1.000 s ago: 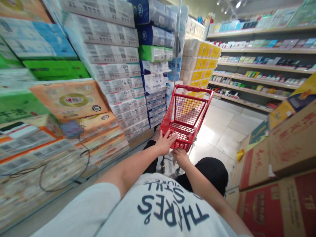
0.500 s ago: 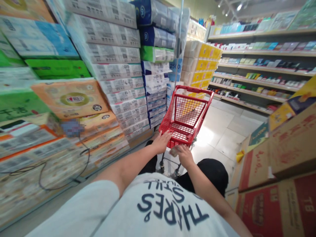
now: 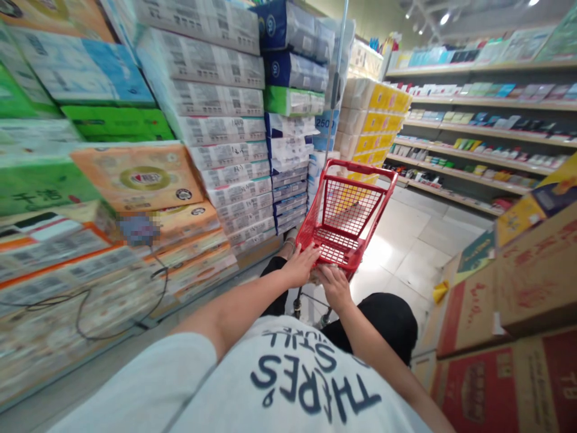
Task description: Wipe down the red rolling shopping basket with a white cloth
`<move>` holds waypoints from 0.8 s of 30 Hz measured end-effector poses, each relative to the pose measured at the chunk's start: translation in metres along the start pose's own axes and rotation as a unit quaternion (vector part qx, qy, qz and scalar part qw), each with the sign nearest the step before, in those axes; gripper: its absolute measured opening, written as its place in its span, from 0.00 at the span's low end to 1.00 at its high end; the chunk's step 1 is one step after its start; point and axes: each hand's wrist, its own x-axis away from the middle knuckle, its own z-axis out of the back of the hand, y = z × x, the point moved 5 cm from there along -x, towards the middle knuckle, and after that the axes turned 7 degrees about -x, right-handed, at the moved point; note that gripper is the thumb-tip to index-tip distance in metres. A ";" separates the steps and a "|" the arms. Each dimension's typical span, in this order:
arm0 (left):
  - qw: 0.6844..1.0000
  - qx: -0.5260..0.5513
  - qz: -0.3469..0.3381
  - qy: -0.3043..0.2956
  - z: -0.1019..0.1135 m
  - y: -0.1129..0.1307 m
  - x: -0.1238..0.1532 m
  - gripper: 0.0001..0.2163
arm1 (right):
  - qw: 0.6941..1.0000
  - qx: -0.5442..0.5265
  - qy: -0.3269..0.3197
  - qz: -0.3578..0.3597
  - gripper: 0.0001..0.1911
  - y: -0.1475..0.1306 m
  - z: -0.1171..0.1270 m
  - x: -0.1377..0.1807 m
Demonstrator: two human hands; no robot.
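Observation:
In front of my knees stands a small red shopping cart (image 3: 347, 201) with a mesh basket. My left hand (image 3: 303, 264) lies on the near left corner of its rim, fingers stretched out and holding nothing visible. Close beside it, at the near edge, my right hand (image 3: 334, 285) has its fingers curled. A crumpled, brownish cloth-like piece (image 3: 315, 276) shows between the two hands, at my right fingertips; most of it is hidden. The basket's visible mesh floor slopes down behind my fingers.
Tall stacks of packaged tissue (image 3: 220, 132) rise on the left, with orange packs (image 3: 135, 174) and a loose black cable (image 3: 164, 294) nearer me. Cardboard boxes (image 3: 478, 313) line the right side. Beyond the tiled floor (image 3: 406, 258), stocked shelves (image 3: 487, 96) stand at the back.
My right hand has moved in against the cart's near edge, closer to my left hand, and the brownish piece is now more hidden. The view has shifted slightly, carrying the cart right.

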 end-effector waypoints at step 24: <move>1.000 0.008 0.002 -0.017 0.003 -0.005 -0.007 0.33 | 0.998 -0.053 -0.033 0.010 0.17 0.001 -0.013 0.002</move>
